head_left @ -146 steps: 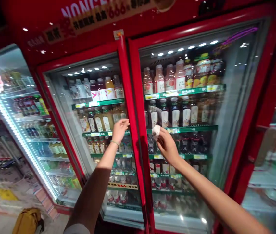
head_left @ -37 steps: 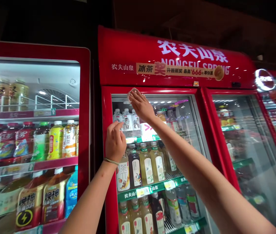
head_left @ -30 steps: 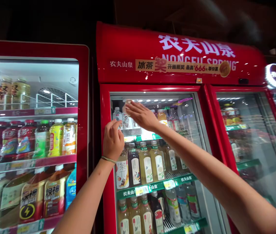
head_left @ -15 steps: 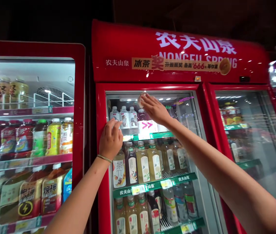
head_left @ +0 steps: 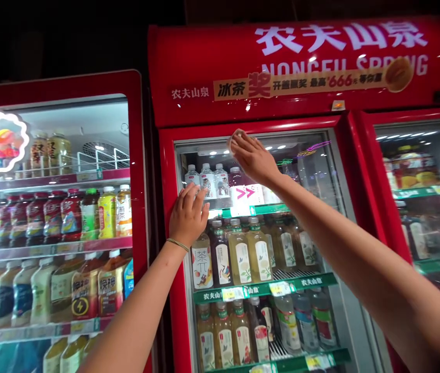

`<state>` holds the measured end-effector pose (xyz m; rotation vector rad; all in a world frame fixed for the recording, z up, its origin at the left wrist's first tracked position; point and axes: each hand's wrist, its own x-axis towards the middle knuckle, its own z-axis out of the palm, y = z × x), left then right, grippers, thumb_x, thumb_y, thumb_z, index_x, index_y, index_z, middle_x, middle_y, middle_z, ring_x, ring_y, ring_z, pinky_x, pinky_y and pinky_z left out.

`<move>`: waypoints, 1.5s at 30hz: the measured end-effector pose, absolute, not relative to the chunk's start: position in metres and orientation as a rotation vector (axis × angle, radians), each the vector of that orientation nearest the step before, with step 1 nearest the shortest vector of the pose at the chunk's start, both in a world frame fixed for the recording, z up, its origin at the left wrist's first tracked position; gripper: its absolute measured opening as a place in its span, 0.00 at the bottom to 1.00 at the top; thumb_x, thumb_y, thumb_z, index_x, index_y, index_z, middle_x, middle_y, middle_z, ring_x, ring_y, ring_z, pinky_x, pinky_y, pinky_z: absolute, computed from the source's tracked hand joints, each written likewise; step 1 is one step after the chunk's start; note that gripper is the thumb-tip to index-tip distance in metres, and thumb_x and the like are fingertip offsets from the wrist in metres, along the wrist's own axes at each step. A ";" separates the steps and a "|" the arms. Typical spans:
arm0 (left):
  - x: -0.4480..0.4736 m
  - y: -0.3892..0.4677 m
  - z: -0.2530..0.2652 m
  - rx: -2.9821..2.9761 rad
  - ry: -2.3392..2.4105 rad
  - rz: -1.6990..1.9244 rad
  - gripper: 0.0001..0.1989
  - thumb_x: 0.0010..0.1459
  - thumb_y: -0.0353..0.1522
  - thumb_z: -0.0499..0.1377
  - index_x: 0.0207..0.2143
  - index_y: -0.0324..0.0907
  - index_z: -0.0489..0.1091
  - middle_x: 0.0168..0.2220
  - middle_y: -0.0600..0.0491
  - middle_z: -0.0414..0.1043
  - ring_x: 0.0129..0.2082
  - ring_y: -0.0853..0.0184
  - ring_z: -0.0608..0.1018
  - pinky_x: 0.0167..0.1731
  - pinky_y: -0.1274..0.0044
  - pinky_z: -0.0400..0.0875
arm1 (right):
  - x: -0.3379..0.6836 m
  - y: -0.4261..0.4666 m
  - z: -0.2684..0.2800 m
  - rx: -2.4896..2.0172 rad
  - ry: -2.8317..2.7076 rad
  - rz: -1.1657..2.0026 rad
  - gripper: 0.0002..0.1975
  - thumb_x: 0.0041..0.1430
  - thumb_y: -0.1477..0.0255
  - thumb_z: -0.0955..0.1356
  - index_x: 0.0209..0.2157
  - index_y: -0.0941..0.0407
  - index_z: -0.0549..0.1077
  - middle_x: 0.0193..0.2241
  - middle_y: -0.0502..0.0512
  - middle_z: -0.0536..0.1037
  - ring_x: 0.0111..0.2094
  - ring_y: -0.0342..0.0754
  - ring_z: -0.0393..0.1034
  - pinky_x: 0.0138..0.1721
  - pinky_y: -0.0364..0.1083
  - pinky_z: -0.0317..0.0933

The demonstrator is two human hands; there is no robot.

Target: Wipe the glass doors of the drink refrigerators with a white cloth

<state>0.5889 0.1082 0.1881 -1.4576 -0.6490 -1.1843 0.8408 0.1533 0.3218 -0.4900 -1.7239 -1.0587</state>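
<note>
My right hand (head_left: 254,158) is pressed against the upper part of the red cooler's glass door (head_left: 301,155), close to its top frame. Under its fingers is a small pale cloth (head_left: 234,142), mostly hidden by the hand. Lower down, my left hand (head_left: 189,211) rests on the left edge of the same door with its fingers apart, holding nothing. A thin band circles the left wrist. Behind the glass, white-labelled bottles (head_left: 223,181) stand on the top shelf, between and below the two hands.
Left of the door is a second lit cooler (head_left: 136,155) stocked with drinks. Another glass door (head_left: 422,223) of the red cooler is on the right. A red header (head_left: 212,57) with lettering runs above. Several tea bottles (head_left: 240,254) fill the middle shelf.
My right hand with the cloth has shifted up to the door's top frame. My left hand stays at the door's left edge. The camera view has turned slightly, showing more of the left cooler.
</note>
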 end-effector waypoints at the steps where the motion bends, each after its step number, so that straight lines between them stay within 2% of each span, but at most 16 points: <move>1: 0.589 0.108 0.188 -1.454 -0.660 -1.181 0.19 0.69 0.33 0.54 0.60 0.42 0.67 0.58 0.42 0.70 0.67 0.54 0.67 0.67 0.59 0.65 | 0.829 0.154 0.328 -0.489 -1.688 -1.029 0.25 0.74 0.67 0.58 0.69 0.46 0.63 0.71 0.48 0.58 0.74 0.54 0.46 0.74 0.65 0.45; 5: 0.589 0.106 0.188 -1.447 -0.699 -1.183 0.17 0.68 0.32 0.54 0.58 0.41 0.69 0.57 0.42 0.71 0.65 0.54 0.69 0.65 0.59 0.67 | 0.786 0.146 0.327 -0.328 -1.862 -1.066 0.24 0.74 0.68 0.59 0.67 0.44 0.65 0.70 0.45 0.60 0.74 0.52 0.46 0.75 0.62 0.44; 8: 0.589 0.105 0.188 -1.463 -0.717 -1.199 0.17 0.68 0.31 0.54 0.58 0.43 0.69 0.57 0.42 0.71 0.65 0.54 0.69 0.65 0.59 0.67 | 0.804 0.141 0.316 -0.218 -2.024 -1.156 0.24 0.73 0.68 0.60 0.67 0.43 0.65 0.70 0.43 0.60 0.74 0.50 0.48 0.75 0.60 0.46; 13: 0.591 0.106 0.187 -1.427 -0.733 -1.197 0.17 0.68 0.31 0.54 0.57 0.42 0.70 0.56 0.42 0.73 0.64 0.54 0.70 0.67 0.57 0.63 | 0.822 0.148 0.330 -0.360 -1.829 -1.070 0.23 0.74 0.67 0.59 0.67 0.47 0.67 0.70 0.48 0.61 0.74 0.54 0.49 0.73 0.64 0.47; 18: 0.591 0.106 0.188 -1.386 -0.716 -1.218 0.16 0.67 0.29 0.54 0.55 0.40 0.71 0.54 0.42 0.73 0.63 0.54 0.71 0.65 0.59 0.66 | 0.768 0.145 0.326 -0.265 -1.873 -1.062 0.23 0.74 0.68 0.59 0.67 0.46 0.66 0.70 0.45 0.61 0.74 0.52 0.47 0.75 0.63 0.44; 22: 0.590 0.105 0.188 -1.390 -0.721 -1.255 0.14 0.67 0.29 0.53 0.52 0.40 0.71 0.52 0.42 0.73 0.61 0.54 0.71 0.63 0.59 0.69 | 0.788 0.145 0.306 -0.154 -2.003 -1.109 0.23 0.74 0.69 0.60 0.67 0.43 0.66 0.70 0.42 0.61 0.73 0.51 0.49 0.75 0.60 0.45; 25: 0.590 0.104 0.188 -1.415 -0.748 -1.261 0.14 0.67 0.28 0.52 0.52 0.41 0.71 0.52 0.43 0.73 0.62 0.55 0.71 0.63 0.59 0.68 | 0.802 0.149 0.318 -0.228 -1.916 -1.043 0.23 0.74 0.67 0.60 0.66 0.43 0.66 0.70 0.43 0.61 0.73 0.52 0.49 0.75 0.63 0.45; 28: 0.590 0.104 0.189 -1.412 -0.739 -1.258 0.14 0.67 0.28 0.52 0.51 0.41 0.71 0.52 0.43 0.73 0.61 0.55 0.71 0.63 0.59 0.68 | 0.774 0.150 0.339 -0.282 -1.829 -0.979 0.23 0.74 0.67 0.59 0.67 0.43 0.66 0.70 0.43 0.60 0.74 0.53 0.46 0.75 0.65 0.42; 32: 0.589 0.104 0.189 -1.419 -0.755 -1.265 0.14 0.66 0.27 0.51 0.51 0.42 0.71 0.51 0.43 0.73 0.61 0.56 0.72 0.63 0.59 0.68 | 0.736 0.143 0.334 -0.185 -1.938 -1.059 0.23 0.74 0.67 0.60 0.67 0.43 0.66 0.70 0.41 0.61 0.74 0.52 0.47 0.75 0.63 0.43; 36: 0.588 0.105 0.189 -1.426 -0.759 -1.267 0.14 0.66 0.27 0.51 0.51 0.41 0.71 0.51 0.43 0.73 0.61 0.56 0.71 0.64 0.59 0.68 | 0.776 0.145 0.317 -0.145 -2.022 -1.153 0.23 0.74 0.66 0.59 0.67 0.47 0.65 0.70 0.45 0.60 0.73 0.52 0.50 0.74 0.62 0.45; 39: 0.588 0.105 0.188 -1.413 -0.740 -1.257 0.14 0.67 0.28 0.51 0.51 0.40 0.71 0.51 0.43 0.73 0.61 0.56 0.71 0.63 0.60 0.68 | 0.815 0.153 0.325 -0.226 -1.915 -1.083 0.24 0.75 0.65 0.58 0.68 0.46 0.64 0.70 0.46 0.61 0.74 0.54 0.49 0.74 0.65 0.45; 45: 0.589 0.104 0.190 -1.441 -0.776 -1.239 0.16 0.68 0.29 0.51 0.54 0.42 0.71 0.54 0.43 0.74 0.63 0.56 0.71 0.65 0.58 0.66 | 0.799 0.154 0.330 -0.308 -1.754 -0.961 0.24 0.74 0.65 0.58 0.68 0.45 0.64 0.70 0.45 0.62 0.74 0.56 0.47 0.75 0.66 0.42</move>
